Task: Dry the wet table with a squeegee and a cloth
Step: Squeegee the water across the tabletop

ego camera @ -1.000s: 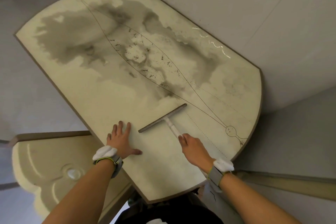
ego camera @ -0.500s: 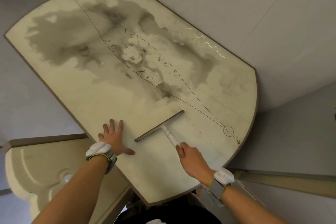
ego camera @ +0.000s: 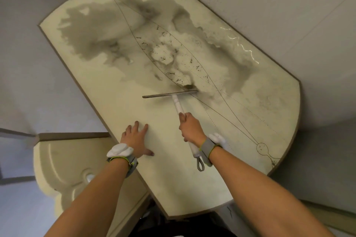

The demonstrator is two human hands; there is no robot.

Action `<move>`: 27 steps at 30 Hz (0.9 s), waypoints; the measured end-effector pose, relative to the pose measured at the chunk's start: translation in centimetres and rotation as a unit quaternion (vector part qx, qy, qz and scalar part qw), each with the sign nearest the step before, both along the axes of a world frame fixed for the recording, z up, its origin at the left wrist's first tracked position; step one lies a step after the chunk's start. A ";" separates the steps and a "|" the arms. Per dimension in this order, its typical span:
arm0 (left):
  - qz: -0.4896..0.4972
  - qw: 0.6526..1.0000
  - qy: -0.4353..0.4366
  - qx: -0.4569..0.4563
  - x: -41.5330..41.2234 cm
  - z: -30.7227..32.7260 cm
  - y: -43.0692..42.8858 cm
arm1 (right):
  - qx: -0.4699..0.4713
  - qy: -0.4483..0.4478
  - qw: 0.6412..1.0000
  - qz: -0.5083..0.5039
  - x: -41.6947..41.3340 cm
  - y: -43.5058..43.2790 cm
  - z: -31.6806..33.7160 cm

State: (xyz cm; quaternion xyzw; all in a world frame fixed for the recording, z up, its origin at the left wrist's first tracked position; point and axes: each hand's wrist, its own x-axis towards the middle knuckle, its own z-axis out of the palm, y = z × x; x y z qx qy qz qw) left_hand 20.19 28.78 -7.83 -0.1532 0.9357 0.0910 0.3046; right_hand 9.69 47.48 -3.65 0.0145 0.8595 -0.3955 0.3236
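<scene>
The right hand (ego camera: 190,128) grips the white handle of the squeegee (ego camera: 178,102), whose blade lies ahead of the hand on the tabletop (ego camera: 119,90), at the near edge of the wet patch (ego camera: 92,38). The left hand (ego camera: 135,138) rests flat on the dry tabletop, fingers spread, just beside the right.

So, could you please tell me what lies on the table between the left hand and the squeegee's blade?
Nothing: in the head view, only bare, pale tabletop separates the left hand from the squeegee blade.
</scene>
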 end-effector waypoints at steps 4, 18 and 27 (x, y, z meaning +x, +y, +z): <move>0.023 0.999 0.037 -0.010 -1.5 0.2 -0.3 | 0.020 0.032 0.999 0.017 4.7 3.9 -0.2; 0.028 0.999 -0.012 0.023 -1.6 -1.3 -1.4 | -0.164 -0.217 0.943 -0.192 2.7 -3.7 1.1; 0.035 0.999 -0.016 0.032 -1.7 -1.2 -1.7 | -0.171 -0.161 0.959 -0.158 1.2 -2.0 0.6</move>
